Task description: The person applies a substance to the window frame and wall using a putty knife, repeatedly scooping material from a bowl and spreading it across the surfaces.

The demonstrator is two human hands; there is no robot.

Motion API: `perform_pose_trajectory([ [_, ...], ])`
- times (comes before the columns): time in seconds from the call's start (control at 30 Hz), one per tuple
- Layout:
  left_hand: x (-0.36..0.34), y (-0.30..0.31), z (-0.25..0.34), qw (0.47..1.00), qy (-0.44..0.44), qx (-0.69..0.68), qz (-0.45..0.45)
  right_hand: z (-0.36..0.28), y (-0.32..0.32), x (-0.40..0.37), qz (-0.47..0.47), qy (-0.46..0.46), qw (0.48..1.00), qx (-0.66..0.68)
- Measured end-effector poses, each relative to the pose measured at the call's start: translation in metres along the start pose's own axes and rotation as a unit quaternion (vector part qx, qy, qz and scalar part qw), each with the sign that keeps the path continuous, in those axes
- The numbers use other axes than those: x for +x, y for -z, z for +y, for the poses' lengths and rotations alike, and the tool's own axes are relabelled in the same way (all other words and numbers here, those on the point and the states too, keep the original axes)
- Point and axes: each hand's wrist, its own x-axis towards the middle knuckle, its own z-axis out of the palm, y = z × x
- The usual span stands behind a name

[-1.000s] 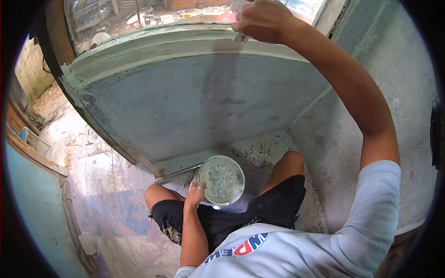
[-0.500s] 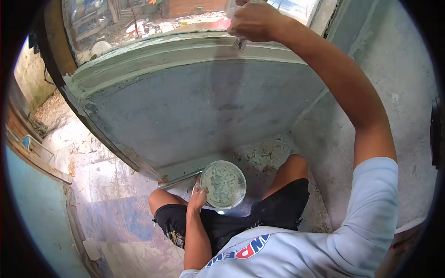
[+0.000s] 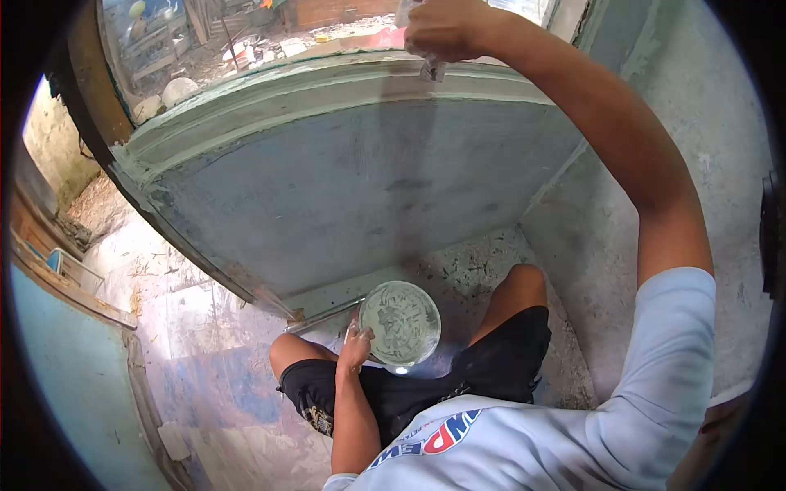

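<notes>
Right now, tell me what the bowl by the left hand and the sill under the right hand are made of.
Bowl: possibly plastic or metal, hidden under dull grey-green paste smeared inside; the left hand grips its rim. Sill: wood or cement, hard to tell, coated in matte pale-green filler with streaky, uneven strokes; the right hand presses a small tool there.

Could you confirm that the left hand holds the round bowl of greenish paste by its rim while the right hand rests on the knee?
Not quite: the head view shows the right hand raised to the green ledge, gripping a small tool, not resting on the knee. The left hand does hold the round bowl by its rim.
</notes>
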Motion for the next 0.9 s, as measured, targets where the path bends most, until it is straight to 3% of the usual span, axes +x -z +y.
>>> perform_pose_trajectory([
  [0.13,0.007,0.001,-0.010,1.000,-0.014,-0.016,-0.006,-0.004,0.017,0.002,0.033,0.000,0.996,0.078],
  [0.4,0.006,0.003,-0.015,1.000,0.016,0.003,0.011,0.006,0.000,0.000,0.037,0.027,0.998,0.053],
  [0.53,0.006,0.003,-0.007,1.000,-0.008,-0.013,-0.018,-0.001,0.006,0.014,0.035,0.013,0.998,0.055],
  [0.73,0.005,0.004,-0.012,1.000,-0.005,0.007,0.009,0.003,0.003,0.005,0.033,0.011,0.997,0.068],
  [0.8,0.000,0.003,-0.003,1.000,0.026,0.000,-0.010,0.002,0.005,0.007,0.031,0.008,0.997,0.069],
  [0.9,0.004,0.002,-0.008,1.000,-0.012,-0.004,-0.008,-0.008,0.012,0.021,0.033,-0.005,0.997,0.071],
])
